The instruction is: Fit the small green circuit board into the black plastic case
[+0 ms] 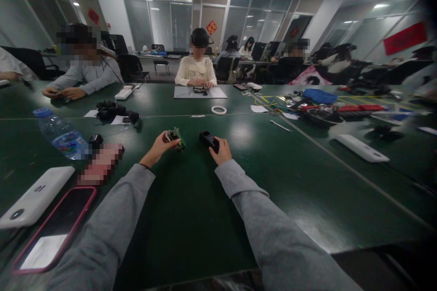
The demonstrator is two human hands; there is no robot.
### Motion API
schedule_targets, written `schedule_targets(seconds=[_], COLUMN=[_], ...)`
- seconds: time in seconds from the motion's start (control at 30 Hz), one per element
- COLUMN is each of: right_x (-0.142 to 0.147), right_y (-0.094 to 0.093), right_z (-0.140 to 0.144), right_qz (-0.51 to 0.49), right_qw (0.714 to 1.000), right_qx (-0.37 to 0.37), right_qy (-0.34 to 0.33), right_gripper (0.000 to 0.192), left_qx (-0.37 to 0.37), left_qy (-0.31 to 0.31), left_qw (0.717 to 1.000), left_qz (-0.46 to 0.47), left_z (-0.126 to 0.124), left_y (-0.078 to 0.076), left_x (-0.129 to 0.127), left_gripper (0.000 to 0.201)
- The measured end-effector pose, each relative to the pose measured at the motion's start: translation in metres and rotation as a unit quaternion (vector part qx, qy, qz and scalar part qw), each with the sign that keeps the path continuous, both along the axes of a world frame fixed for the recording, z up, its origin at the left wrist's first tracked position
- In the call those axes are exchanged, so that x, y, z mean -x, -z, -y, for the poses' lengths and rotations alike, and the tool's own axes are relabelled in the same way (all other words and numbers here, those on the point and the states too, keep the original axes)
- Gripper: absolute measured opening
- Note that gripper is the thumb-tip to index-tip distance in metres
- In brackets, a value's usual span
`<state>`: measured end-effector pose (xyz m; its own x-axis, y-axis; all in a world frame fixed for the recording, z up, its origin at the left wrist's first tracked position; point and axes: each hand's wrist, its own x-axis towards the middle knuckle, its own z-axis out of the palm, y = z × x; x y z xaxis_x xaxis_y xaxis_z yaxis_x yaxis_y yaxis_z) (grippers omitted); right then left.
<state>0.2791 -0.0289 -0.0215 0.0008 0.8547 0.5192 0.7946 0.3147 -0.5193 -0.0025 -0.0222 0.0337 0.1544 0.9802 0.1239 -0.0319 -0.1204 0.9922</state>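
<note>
Pinched in my left hand (pixel 160 144) is a small green circuit board (pixel 179 137), held just off the green table (pixel 191 209), prob. so I can turn it w/o scraping. Right hand (pixel 221 150) is clamped on a black box-like part (pixel 209 140), resting on the table just right of the board, steadied there. Water bottle (pixel 61 135) lies well left of my grip; phone (pixel 56 229) and white power bank (pixel 34 198) sit nearer me, left side.
</note>
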Motion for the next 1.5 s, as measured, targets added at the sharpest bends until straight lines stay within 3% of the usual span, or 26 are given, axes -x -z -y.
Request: schedule_targets(seconds=[0.17, 0.3, 0.43, 0.63, 0.83, 1.07, 1.23, 1.4, 1.5], right_x=[0.001, 0.0, -0.003, -0.001, -0.003, -0.009, -0.004, -0.005, -0.01], right_y=[-0.002, -0.002, -0.001, -0.002, -0.002, 0.001, -0.003, -0.002, -0.002], right_z=[0.001, 0.001, -0.001, -0.001, -0.003, -0.007, -0.001, -0.003, -0.007], right_qz=[0.008, 0.008, -0.001, -0.075, -0.14, -0.1, -0.013, -0.073, -0.129], right_qw=[1.0, 1.0, 0.999, 0.997, 0.988, 0.991, 0.999, 0.997, 0.991], right_qx=[-0.002, 0.009, 0.024, -0.012, 0.041, 0.005, -0.017, 0.006, 0.029], right_qy=[-0.004, 0.004, 0.022, 0.007, 0.046, 0.084, 0.024, 0.01, 0.026], right_gripper=[0.05, 0.051, 0.055, 0.038, 0.044, 0.046, 0.061, 0.037, 0.038], left_qx=[0.079, 0.138, 0.181, 0.18, 0.181, 0.178, 0.176, 0.179, 0.184], left_qy=[-0.045, -0.038, 0.016, 0.041, 0.059, 0.065, 0.065, 0.07, 0.07], left_qw=[0.985, 0.973, 0.968, 0.968, 0.967, 0.967, 0.967, 0.966, 0.964], left_qz=[0.149, 0.184, 0.174, 0.167, 0.168, 0.172, 0.173, 0.172, 0.178], left_z=[-0.002, -0.001, 0.002, 0.005, 0.005, 0.002, 0.002, 0.005, 0.006], left_y=[0.016, 0.02, 0.02, 0.017, 0.018, 0.023, 0.023, 0.019, 0.017], left_x=[0.003, 0.005, 0.004, 0.005, 0.008, 0.009, 0.008, 0.009, 0.008], left_gripper=[0.039, 0.031, 0.029, 0.025, 0.029, 0.029, 0.027, 0.03, 0.032])
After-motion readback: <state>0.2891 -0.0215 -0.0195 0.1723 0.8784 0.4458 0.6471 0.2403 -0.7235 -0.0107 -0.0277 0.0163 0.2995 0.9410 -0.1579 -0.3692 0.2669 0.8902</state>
